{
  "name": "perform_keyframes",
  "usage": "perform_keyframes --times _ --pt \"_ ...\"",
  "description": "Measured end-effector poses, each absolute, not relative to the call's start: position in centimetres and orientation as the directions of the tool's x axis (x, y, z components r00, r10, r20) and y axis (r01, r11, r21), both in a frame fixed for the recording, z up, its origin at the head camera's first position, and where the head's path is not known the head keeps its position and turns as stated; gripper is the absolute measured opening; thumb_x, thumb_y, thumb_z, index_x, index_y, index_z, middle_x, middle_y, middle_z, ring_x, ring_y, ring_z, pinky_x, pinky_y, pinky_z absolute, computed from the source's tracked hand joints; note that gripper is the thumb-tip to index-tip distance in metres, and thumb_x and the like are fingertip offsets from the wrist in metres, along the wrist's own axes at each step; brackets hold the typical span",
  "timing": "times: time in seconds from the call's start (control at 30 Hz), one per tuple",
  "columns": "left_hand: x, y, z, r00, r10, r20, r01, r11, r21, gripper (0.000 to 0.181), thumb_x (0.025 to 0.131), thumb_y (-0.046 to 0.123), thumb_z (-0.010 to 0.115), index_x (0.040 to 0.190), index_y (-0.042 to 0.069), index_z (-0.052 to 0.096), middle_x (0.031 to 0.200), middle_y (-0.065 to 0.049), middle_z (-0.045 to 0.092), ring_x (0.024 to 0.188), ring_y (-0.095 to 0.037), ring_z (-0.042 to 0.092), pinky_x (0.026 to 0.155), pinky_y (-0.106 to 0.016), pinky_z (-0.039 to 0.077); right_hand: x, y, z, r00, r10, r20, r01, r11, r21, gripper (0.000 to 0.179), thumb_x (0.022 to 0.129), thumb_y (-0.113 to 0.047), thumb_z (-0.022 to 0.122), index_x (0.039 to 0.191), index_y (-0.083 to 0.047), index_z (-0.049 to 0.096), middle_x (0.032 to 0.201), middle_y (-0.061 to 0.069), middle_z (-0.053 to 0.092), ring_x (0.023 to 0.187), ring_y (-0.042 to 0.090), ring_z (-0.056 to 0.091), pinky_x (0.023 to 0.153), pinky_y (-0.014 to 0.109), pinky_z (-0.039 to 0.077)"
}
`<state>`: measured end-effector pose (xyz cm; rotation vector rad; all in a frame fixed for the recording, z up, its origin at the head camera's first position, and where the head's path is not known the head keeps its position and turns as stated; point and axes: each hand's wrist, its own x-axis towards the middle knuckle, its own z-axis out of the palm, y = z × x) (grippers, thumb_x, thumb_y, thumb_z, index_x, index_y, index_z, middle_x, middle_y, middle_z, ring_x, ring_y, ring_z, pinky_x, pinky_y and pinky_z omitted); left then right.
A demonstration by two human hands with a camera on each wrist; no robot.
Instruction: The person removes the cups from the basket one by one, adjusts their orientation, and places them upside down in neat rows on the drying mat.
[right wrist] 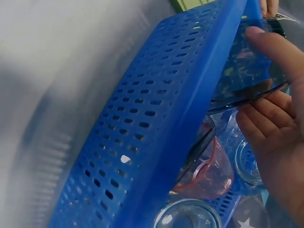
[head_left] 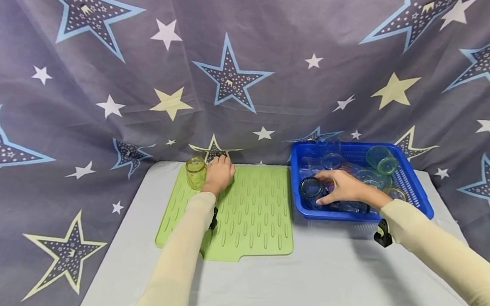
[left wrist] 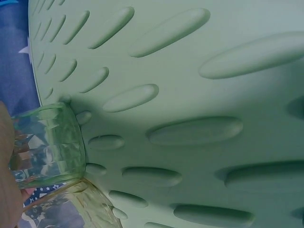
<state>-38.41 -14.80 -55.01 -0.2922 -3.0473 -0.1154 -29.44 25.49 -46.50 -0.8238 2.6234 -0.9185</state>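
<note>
On the green drying mat point(head_left: 248, 207), my left hand point(head_left: 220, 171) grips a pale green faceted glass point(left wrist: 50, 145), which the hand hides in the head view. Close to its left stands a yellow glass point(head_left: 196, 173), partly visible at the bottom of the left wrist view. My right hand point(head_left: 341, 186) reaches over the blue basket point(head_left: 416, 189) and holds a dark blue glass point(right wrist: 247, 71) between thumb and fingers. That glass is at the basket's left end, near its rim.
Several other glasses lie in the basket, among them a green glass point(head_left: 382, 159), a clear glass point(right wrist: 187, 216) and a reddish glass point(right wrist: 209, 175). A white-covered table point(head_left: 280, 294) bears mat and basket. A star-patterned curtain point(head_left: 249, 20) hangs behind.
</note>
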Motion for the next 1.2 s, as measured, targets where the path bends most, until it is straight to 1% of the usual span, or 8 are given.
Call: perform_keyframes --times 0.1,0.27,0.53,0.7,0.77,0.9,1.03,1.2 --pt "-38.4 -14.9 -55.0 -0.978 0.188 0.093 0.194 0.979 0.068 0.046 0.11 0.034 0.03 0.134 0.002 0.054 0.135 -0.017 0.055 0.128 -0.037 0.05 0.107 -0.055 0.045 -29.3 25.4 -46.5 -0.828 -0.559 -0.042 -0.401 0.643 -0.653 0.077 0.076 -0.027 0.09 0.136 0.009 0.057 0.131 0.028 0.065 0.117 0.041 0.065 0.098 0.053 0.055" --pt "-38.3 -15.0 -54.8 -0.977 0.189 0.095 0.197 0.976 0.087 0.043 0.109 0.032 0.033 0.13 0.003 0.056 0.132 -0.018 0.057 0.126 -0.037 0.052 0.105 -0.054 0.047 -29.3 25.3 -47.0 -0.86 -0.509 -0.036 -0.361 0.657 -0.662 0.076 0.077 -0.029 0.089 0.136 0.007 0.058 0.125 0.024 0.069 0.113 0.037 0.068 0.096 0.05 0.056" --pt "-38.3 -15.1 -54.8 -0.968 0.196 0.158 0.212 0.973 0.094 0.041 0.108 0.028 0.038 0.13 0.0 0.059 0.125 -0.019 0.061 0.119 -0.037 0.056 0.098 -0.051 0.052 -28.9 25.1 -47.0 -0.898 -0.44 -0.023 -0.308 0.664 -0.682 0.076 0.079 -0.031 0.086 0.138 0.006 0.056 0.122 0.023 0.069 0.112 0.037 0.067 0.097 0.054 0.055" --pt "-38.3 -15.1 -54.8 -0.959 0.191 0.21 0.212 0.974 0.084 0.034 0.106 0.023 0.047 0.123 -0.002 0.062 0.118 -0.02 0.063 0.112 -0.038 0.058 0.092 -0.051 0.055 -28.9 24.9 -46.9 -0.903 -0.429 0.016 -0.317 0.642 -0.698 0.065 0.08 -0.029 0.086 0.132 0.001 0.062 0.116 0.018 0.071 0.108 0.032 0.067 0.094 0.052 0.056" --pt "-38.3 -15.2 -55.0 -0.955 0.192 0.226 0.214 0.973 0.08 0.032 0.105 0.022 0.05 0.121 -0.002 0.063 0.116 -0.02 0.064 0.11 -0.038 0.059 0.091 -0.052 0.056 -28.9 24.8 -46.9 -0.907 -0.421 0.029 -0.318 0.636 -0.703 0.064 0.08 -0.029 0.086 0.131 0.001 0.063 0.115 0.017 0.071 0.106 0.031 0.067 0.093 0.051 0.056" --pt "-38.6 -15.3 -55.4 -0.948 0.201 0.247 0.222 0.973 0.062 0.032 0.105 0.023 0.052 0.121 -0.002 0.063 0.116 -0.02 0.064 0.11 -0.037 0.059 0.091 -0.052 0.055 -28.9 24.8 -46.6 -0.918 -0.394 0.043 -0.305 0.632 -0.712 0.066 0.078 -0.028 0.087 0.132 0.002 0.062 0.117 0.019 0.07 0.109 0.034 0.067 0.095 0.052 0.055" --pt "-38.7 -15.3 -55.5 -0.947 0.207 0.246 0.225 0.973 0.046 0.034 0.106 0.025 0.047 0.122 -0.001 0.063 0.117 -0.019 0.064 0.111 -0.036 0.059 0.093 -0.051 0.055 -28.8 25.0 -46.2 -0.926 -0.375 0.044 -0.285 0.617 -0.734 0.068 0.079 -0.026 0.086 0.134 0.003 0.059 0.121 0.022 0.068 0.113 0.038 0.065 0.1 0.054 0.053" --pt "-38.6 -15.2 -55.5 -0.951 0.213 0.226 0.226 0.974 0.033 0.038 0.108 0.028 0.043 0.121 -0.001 0.062 0.117 -0.019 0.063 0.113 -0.037 0.059 0.094 -0.051 0.054 -28.6 25.4 -45.9 -0.937 -0.345 0.047 -0.259 0.602 -0.755 0.074 0.081 -0.025 0.084 0.14 0.006 0.052 0.13 0.027 0.062 0.12 0.042 0.061 0.104 0.057 0.05"
